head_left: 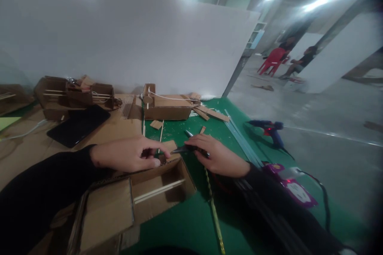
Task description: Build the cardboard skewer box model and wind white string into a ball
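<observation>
The left hand (131, 154), thumb and forefinger parted, is over the far rim of the cardboard box (119, 203); the right hand (214, 152) pinches a dark pointed tool (184, 149) near its corner. Beyond the box lie cardboard scraps (156, 124); rightward, a twisted rod (214, 216), then a glue gun (273, 128).

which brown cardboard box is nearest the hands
The front brown cardboard box, crossed by two pale wooden sticks, its far rim at the left hand; other boxes stand back near the white panel.
</observation>
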